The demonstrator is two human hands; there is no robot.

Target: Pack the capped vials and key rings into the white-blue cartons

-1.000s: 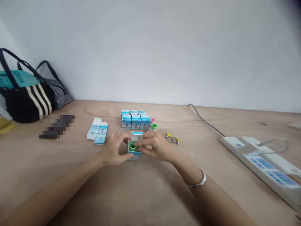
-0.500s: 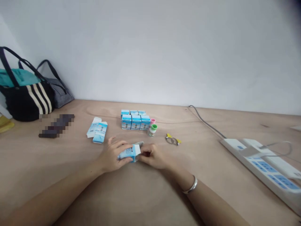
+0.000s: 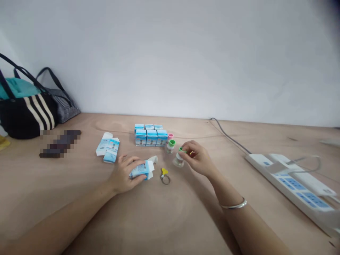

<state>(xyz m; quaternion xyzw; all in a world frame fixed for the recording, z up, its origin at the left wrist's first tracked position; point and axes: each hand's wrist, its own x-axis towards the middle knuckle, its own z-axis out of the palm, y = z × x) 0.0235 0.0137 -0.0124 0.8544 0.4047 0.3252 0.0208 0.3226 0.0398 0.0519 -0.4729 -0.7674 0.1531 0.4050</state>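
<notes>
My left hand (image 3: 126,174) is wrapped round a small blue-and-white cardboard box (image 3: 140,170), which lies on its side with its end flaps open to the right. A whitish curled piece (image 3: 154,159) shows behind the flaps; I cannot tell what it is. With thumb and fingers, my right hand (image 3: 196,157) pinches the green top of a small clear bottle (image 3: 179,161) that stands at or just over the table. Between the hands lies a metal hose clamp (image 3: 165,179) with a yellow thumb key. A bit of yellow shows behind my right fingers, mostly hidden.
Several upright blue boxes (image 3: 151,138) stand in rows beyond my hands. Beside them are a green-topped bottle (image 3: 170,147) and a pink-topped one (image 3: 170,136). Flattened cartons (image 3: 108,148) lie left, bags (image 3: 32,113) farther left, power strips (image 3: 294,187) with a cable right.
My right hand has left the box's open end and moved right, now gripping a green-topped bottle. A hose clamp now lies in front of the box. My left hand still holds the box.
</notes>
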